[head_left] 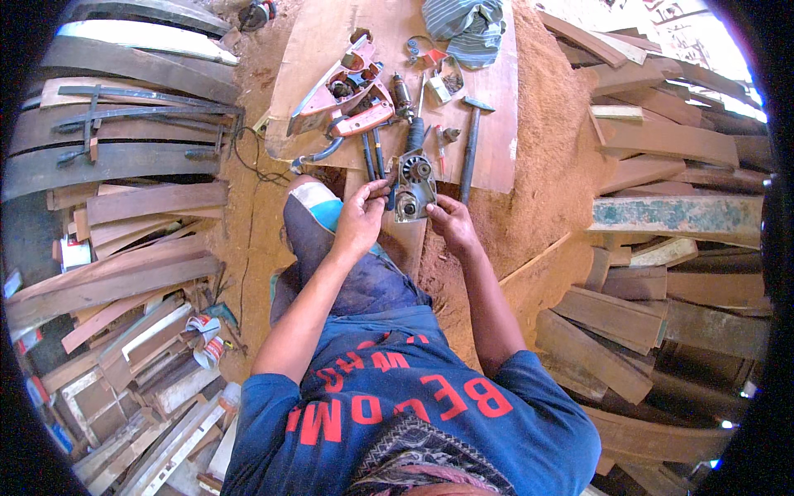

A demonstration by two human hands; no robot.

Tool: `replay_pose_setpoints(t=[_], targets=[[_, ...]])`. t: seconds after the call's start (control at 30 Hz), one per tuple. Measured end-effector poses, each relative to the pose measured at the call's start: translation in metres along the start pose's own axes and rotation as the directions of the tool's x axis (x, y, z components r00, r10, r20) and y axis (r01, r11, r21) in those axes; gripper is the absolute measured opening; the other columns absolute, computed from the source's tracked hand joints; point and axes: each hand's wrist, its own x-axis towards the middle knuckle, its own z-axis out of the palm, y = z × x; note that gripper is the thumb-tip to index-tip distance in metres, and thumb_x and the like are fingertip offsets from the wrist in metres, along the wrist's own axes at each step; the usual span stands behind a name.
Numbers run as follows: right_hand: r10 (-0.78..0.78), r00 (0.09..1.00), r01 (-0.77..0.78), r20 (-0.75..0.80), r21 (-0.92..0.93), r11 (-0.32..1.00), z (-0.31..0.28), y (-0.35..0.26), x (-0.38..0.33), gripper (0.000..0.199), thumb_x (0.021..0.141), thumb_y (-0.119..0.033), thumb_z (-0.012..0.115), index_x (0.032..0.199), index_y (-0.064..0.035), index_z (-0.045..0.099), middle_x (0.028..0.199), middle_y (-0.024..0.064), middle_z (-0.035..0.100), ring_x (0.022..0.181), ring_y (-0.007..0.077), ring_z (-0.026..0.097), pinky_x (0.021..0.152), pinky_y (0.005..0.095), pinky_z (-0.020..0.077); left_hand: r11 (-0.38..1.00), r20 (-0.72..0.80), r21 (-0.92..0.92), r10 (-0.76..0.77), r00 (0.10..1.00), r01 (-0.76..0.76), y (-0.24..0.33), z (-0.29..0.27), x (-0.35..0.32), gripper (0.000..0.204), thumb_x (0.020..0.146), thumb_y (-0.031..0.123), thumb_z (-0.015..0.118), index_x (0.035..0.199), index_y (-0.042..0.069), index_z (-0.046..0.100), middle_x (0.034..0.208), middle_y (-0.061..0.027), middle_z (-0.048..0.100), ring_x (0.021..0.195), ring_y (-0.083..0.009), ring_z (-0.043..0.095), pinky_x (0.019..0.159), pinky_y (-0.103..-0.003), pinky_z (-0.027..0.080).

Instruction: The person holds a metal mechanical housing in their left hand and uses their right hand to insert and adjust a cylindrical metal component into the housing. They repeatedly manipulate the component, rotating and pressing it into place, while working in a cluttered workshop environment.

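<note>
A grey metal gear housing [406, 207] from a power tool hangs in front of me, over the near edge of the board. A round toothed part and a smaller round fitting show on its face. My left hand [364, 217] is closed at its left edge, with the fingertips partly hidden. On the lower right edge, my right hand [454, 225] pinches it between thumb and fingers. Just beyond lie dark-handled pliers [373, 155], a motor armature [403, 97] and the orange tool body [356, 121], which is opened up with its inside showing.
The wooden board [499, 157] also carries a hammer [472, 149], a red-handled screwdriver [441, 153], a small open box [449, 80] and a striped cloth [471, 33]. Stacked planks [662, 145] line the right, more timber [157, 202] the left. Sawdust [550, 124] covers the ground.
</note>
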Motion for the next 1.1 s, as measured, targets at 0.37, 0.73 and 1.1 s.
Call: replay_pose_setpoints(t=[0.37,0.73,1.1], targets=[[0.083,0.962,-0.053,0.26,-0.118,0.992,-0.013,-0.034,0.064,0.012,0.103,-0.02,0.069,0.106,-0.0087,0.071,0.07,-0.0134,0.042,0.056,0.003,0.036,0.052,0.0225,0.0268,0.999,-0.03,0.032,-0.008,1.0,0.009,0.004,-0.013,-0.001,0.042,0.097,-0.002,0.053,0.138,-0.001,0.062,0.128,-0.0126,0.072,0.114,-0.0162,0.068,0.099,-0.029,0.053],[0.105,0.966,-0.061,0.238,-0.185,0.981,-0.016,-0.024,0.089,0.021,0.101,-0.024,0.069,0.106,-0.005,0.075,0.072,-0.0084,0.049,0.062,0.0067,0.042,0.056,0.0265,0.0323,0.996,-0.003,0.089,-0.026,1.0,0.026,-0.002,-0.004,0.002,0.052,0.094,-0.003,0.056,0.145,0.002,0.06,0.122,-0.0057,0.071,0.098,-0.0106,0.065,0.086,-0.027,0.053],[0.015,0.968,0.071,0.25,-0.331,0.941,-0.013,-0.022,0.098,0.026,0.1,-0.027,0.068,0.103,-0.0021,0.074,0.076,-0.0049,0.052,0.069,0.011,0.048,0.062,0.03,0.0372,0.997,0.004,-0.029,-0.069,0.998,0.069,-0.01,-0.002,0.006,0.057,0.093,-0.01,0.055,0.149,-0.001,0.053,0.132,-0.0085,0.066,0.115,-0.0154,0.067,0.097,-0.029,0.053]])
